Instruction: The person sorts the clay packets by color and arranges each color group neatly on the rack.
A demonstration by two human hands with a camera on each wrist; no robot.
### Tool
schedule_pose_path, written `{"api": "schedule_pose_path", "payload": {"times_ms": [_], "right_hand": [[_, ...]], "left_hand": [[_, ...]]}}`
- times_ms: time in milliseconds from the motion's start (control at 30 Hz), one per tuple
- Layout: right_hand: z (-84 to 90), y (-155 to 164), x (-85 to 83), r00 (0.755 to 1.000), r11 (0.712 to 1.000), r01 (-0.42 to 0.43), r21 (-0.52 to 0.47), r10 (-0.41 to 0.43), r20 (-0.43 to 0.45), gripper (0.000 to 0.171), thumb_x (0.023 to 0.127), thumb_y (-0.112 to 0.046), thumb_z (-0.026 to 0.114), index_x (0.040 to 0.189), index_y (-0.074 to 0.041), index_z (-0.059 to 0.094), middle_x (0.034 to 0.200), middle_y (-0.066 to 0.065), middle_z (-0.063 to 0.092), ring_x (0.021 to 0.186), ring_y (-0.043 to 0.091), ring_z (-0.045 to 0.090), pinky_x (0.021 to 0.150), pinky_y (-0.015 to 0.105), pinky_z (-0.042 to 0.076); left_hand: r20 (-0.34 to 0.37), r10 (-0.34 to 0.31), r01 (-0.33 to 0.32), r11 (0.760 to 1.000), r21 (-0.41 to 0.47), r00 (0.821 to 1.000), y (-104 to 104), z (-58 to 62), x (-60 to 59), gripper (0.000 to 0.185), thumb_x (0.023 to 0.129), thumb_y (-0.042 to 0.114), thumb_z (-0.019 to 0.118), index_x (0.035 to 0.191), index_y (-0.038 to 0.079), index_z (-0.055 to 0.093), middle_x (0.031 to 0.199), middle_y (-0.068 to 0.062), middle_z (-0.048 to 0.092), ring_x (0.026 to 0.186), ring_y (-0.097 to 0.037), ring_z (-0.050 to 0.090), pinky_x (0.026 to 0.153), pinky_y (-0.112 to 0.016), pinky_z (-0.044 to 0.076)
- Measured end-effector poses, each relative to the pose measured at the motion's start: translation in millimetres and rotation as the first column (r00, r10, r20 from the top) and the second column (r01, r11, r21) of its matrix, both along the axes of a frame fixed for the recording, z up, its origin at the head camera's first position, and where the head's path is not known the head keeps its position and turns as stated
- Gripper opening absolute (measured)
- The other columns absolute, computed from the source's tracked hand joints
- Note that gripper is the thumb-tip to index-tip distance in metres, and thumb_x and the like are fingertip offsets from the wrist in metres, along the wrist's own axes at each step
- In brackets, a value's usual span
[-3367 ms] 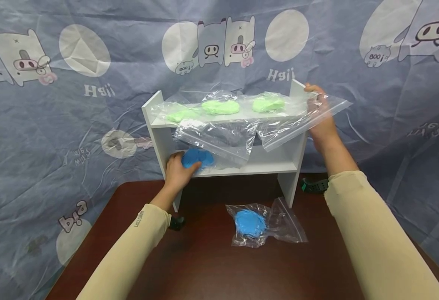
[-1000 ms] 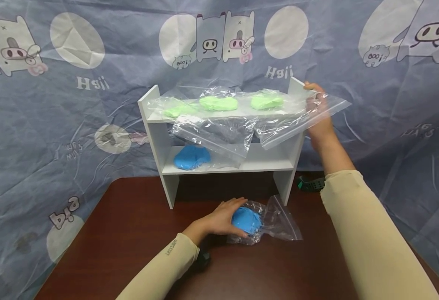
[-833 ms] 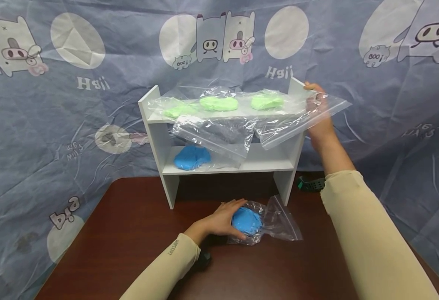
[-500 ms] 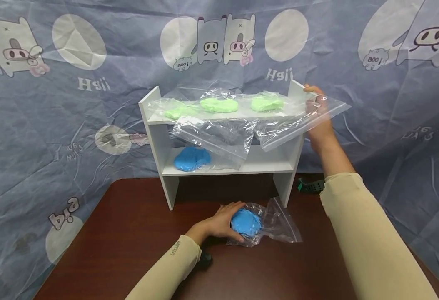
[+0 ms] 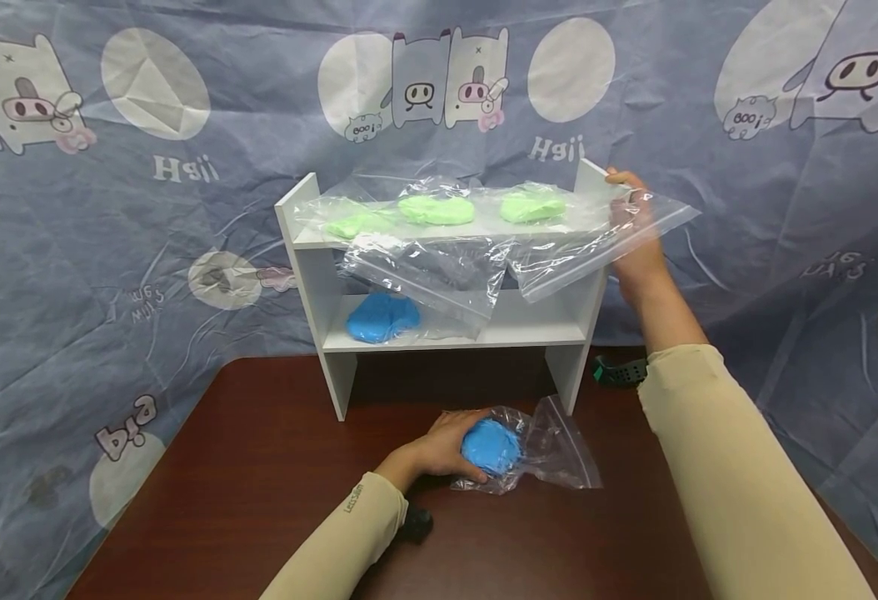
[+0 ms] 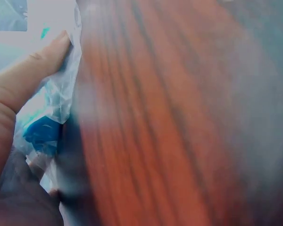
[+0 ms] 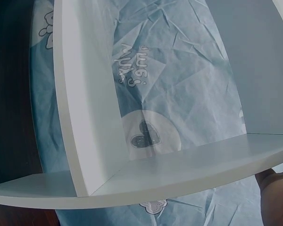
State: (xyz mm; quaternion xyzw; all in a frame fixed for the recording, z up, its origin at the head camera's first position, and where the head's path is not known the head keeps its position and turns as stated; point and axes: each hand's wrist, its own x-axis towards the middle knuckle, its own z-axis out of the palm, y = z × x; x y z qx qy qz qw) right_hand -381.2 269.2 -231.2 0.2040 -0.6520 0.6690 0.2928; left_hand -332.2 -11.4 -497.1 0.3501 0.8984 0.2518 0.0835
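Observation:
My left hand (image 5: 442,446) lies on the dark wooden table (image 5: 259,467), fingers curled round a blue lump inside a clear zip bag (image 5: 491,447). In the left wrist view the thumb (image 6: 33,77) presses the bag's crinkled plastic (image 6: 45,132). My right hand (image 5: 634,229) grips the upper right side panel of a small white shelf (image 5: 311,250), partly behind a clear bag (image 5: 596,242) that droops off the top board. The right wrist view shows the shelf's underside (image 7: 85,117) and a bit of that hand (image 7: 276,197).
Three bags with green lumps (image 5: 436,210) lie on the top board. A second blue lump in a bag (image 5: 382,317) sits at the left of the lower board. A dark green object (image 5: 619,371) lies behind the shelf's right leg. A printed blue cloth (image 5: 109,250) hangs behind.
My left hand left the blue lump on the lower board and came down to the bag on the table, then closed tighter round it. The right hand stayed on the shelf.

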Motion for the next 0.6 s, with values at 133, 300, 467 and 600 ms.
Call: {"api": "schedule_pose_path", "payload": {"times_ms": [133,300,467,600], "right_hand": [[1.3,-1.1,1.3,1.000,1.000,-0.006,0.016,0.006,0.006,0.025,0.103,-0.019,0.041,0.124,-0.019,0.054,0.165,0.012,0.023,0.153,0.015,0.019,0.121,0.019,0.015],[2.5,-1.1,0.5,1.000,0.999,0.001,0.033,-0.001,0.015,0.025,0.103,-0.020,0.041,0.125,-0.019,0.053,0.165,0.012,0.022,0.153,0.015,0.018,0.120,0.019,0.015],[2.3,-0.3,0.2,1.000,1.000,0.009,0.029,-0.010,0.023,0.025,0.103,-0.019,0.041,0.126,-0.019,0.053,0.165,0.011,0.023,0.153,0.015,0.019,0.119,0.019,0.016],[2.1,-0.8,2.5,1.000,1.000,0.010,0.028,-0.010,0.014,0.025,0.103,-0.020,0.041,0.125,-0.017,0.053,0.165,0.012,0.023,0.153,0.015,0.018,0.119,0.019,0.016]], "left_hand": [[-0.016,0.000,0.000,1.000,-0.012,1.000,-0.4,1.5,1.1,0.102,0.073,0.042,0.088,0.156,0.019,0.034,0.158,-0.002,0.042,0.146,-0.026,0.036,0.122,-0.052,0.023],[-0.030,0.011,-0.012,1.000,-0.011,0.999,-1.0,1.7,1.4,0.100,0.072,0.042,0.089,0.154,0.019,0.038,0.154,-0.003,0.047,0.143,-0.026,0.040,0.119,-0.050,0.028],[-0.012,0.009,-0.009,1.000,0.018,1.000,-1.7,2.8,2.0,0.094,0.072,0.038,0.090,0.150,0.018,0.043,0.148,-0.003,0.052,0.137,-0.026,0.044,0.114,-0.046,0.037],[-0.004,-0.002,0.002,0.999,0.033,1.000,-2.0,4.4,4.0,0.091,0.071,0.034,0.091,0.148,0.018,0.046,0.144,-0.002,0.054,0.132,-0.024,0.046,0.109,-0.040,0.042]]}}
